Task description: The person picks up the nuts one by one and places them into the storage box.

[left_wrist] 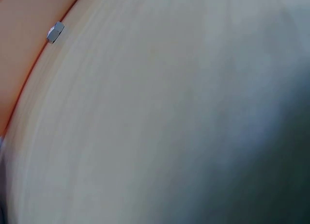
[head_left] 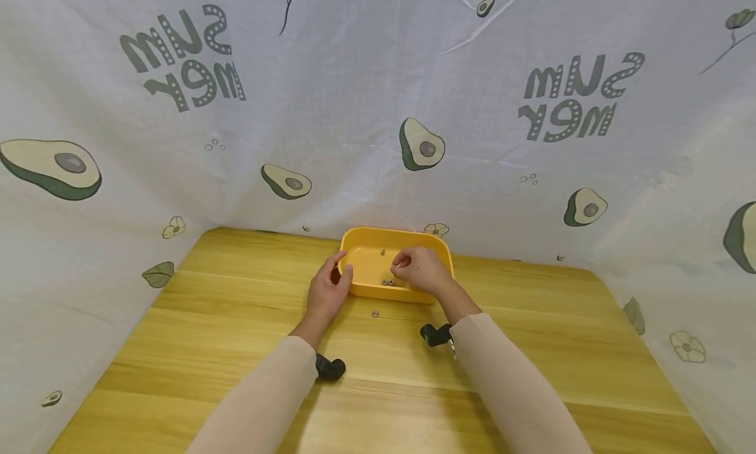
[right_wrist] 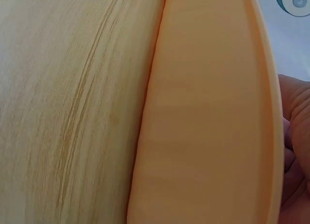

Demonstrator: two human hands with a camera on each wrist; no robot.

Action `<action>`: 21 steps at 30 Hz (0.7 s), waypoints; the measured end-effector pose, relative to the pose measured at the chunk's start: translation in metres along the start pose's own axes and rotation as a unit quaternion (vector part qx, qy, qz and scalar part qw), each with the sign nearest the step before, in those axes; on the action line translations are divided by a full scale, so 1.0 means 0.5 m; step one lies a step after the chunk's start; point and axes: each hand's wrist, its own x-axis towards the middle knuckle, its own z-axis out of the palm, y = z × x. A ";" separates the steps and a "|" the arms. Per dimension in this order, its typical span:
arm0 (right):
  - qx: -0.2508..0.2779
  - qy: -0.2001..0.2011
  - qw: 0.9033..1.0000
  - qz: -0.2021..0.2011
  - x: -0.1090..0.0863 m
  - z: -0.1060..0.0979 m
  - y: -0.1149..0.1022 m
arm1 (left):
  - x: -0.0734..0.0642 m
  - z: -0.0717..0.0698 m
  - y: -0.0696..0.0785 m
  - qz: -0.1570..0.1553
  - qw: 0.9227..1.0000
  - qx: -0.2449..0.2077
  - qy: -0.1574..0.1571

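A yellow plastic bin sits toward the back of the wooden table. My left hand holds its front left corner, thumb at the front wall and fingers along the left side. Over the inside of the bin, my right hand has thumb and forefinger pinched together on a tiny nut, mostly hidden by the fingertips. Several small metal nuts lie on the bin floor near the front wall, and another nut lies farther back. Outside, a hex nut rests on the table close to the front wall.
A patterned white cloth hangs right behind the bin and along both sides of the table. Black wrist devices show beneath both forearms, low over the tabletop.
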 end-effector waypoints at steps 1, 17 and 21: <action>0.002 0.000 1.000 0.003 0.003 0.002 0.000 | 0.000 0.000 0.000 0.000 1.000 -0.002 0.000; 0.061 0.009 0.997 0.039 0.025 0.028 0.021 | 0.002 -0.004 0.001 0.008 1.000 -0.007 0.001; 0.065 0.015 0.996 0.053 0.024 0.029 0.019 | 0.000 -0.005 0.002 0.005 1.000 -0.006 0.002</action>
